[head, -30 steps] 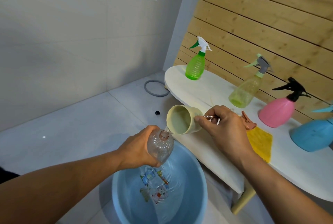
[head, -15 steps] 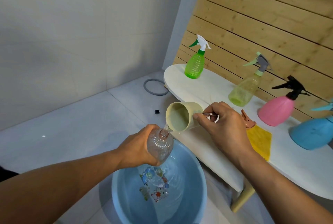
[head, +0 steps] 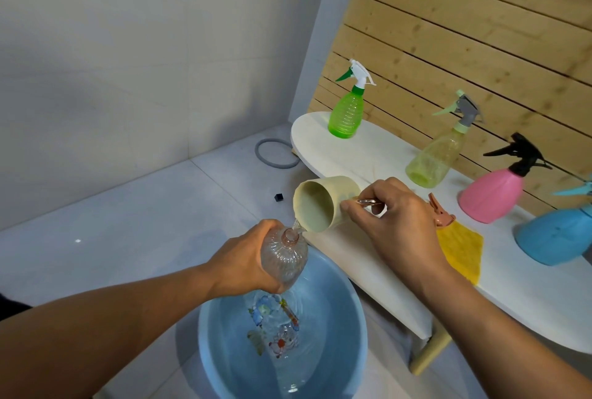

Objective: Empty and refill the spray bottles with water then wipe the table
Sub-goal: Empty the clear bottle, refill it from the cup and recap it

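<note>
My left hand [head: 248, 259] grips a clear, capless spray bottle [head: 283, 256] over a blue basin [head: 346, 350] of water. My right hand [head: 392, 216] holds a cream cup [head: 320, 203] by its metal handle, tipped so that a thin stream of water runs from its lip into the bottle's open neck. On the white table [head: 384, 155] stand a green spray bottle [head: 347, 110], a pale yellow one [head: 435, 158], a pink one [head: 495, 191] with a black trigger and a blue one [head: 557, 236]. A yellow cloth [head: 461, 246] lies near my right wrist.
A pink spray head [head: 440, 214] lies on the table beside the yellow cloth. A grey ring [head: 277, 148] and a small black cube [head: 278, 197] lie on the tiled floor past the table's end. A wooden slat wall backs the table.
The cup has tipped slightly further and keeps pouring into the clear bottle. Both hands stay in nearly the same place over the basin.
</note>
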A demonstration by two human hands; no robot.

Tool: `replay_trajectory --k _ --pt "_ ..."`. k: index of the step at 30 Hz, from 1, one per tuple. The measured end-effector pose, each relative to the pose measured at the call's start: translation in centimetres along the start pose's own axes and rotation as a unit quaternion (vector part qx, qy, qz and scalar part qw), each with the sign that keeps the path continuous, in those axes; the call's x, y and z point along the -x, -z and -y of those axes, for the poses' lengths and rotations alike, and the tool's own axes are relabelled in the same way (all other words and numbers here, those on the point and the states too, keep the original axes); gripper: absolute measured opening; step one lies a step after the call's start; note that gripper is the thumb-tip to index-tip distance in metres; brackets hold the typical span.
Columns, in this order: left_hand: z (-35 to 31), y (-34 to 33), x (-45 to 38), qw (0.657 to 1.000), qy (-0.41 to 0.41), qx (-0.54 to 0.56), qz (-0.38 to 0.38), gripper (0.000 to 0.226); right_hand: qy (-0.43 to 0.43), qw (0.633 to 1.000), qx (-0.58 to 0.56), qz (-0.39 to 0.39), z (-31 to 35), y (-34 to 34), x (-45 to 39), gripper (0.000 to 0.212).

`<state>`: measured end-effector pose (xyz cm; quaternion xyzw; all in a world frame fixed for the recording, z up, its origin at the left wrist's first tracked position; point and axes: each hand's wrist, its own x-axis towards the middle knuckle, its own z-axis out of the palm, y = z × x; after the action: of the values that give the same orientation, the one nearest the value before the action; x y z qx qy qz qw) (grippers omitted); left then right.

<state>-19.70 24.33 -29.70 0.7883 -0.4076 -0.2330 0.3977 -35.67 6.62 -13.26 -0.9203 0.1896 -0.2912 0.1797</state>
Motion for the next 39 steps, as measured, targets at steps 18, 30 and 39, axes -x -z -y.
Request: replay_trajectory --k 18,30,39 --pt "-0.1 0.1 -0.1 1.000 -0.004 0.003 0.000 0.107 0.069 0.997 0.038 -0.007 0.2 -0.3 0.6 0.017" --pt "-0.1 0.1 0.0 1.000 -0.006 0.002 0.002 0.106 0.133 0.989 0.068 -0.011 0.2 -0.5 1.1 0.018" --pt "-0.2 -0.1 -0.1 1.000 -0.004 0.015 0.003 0.107 0.196 0.974 0.109 -0.028 0.3 -0.5 1.4 0.019"
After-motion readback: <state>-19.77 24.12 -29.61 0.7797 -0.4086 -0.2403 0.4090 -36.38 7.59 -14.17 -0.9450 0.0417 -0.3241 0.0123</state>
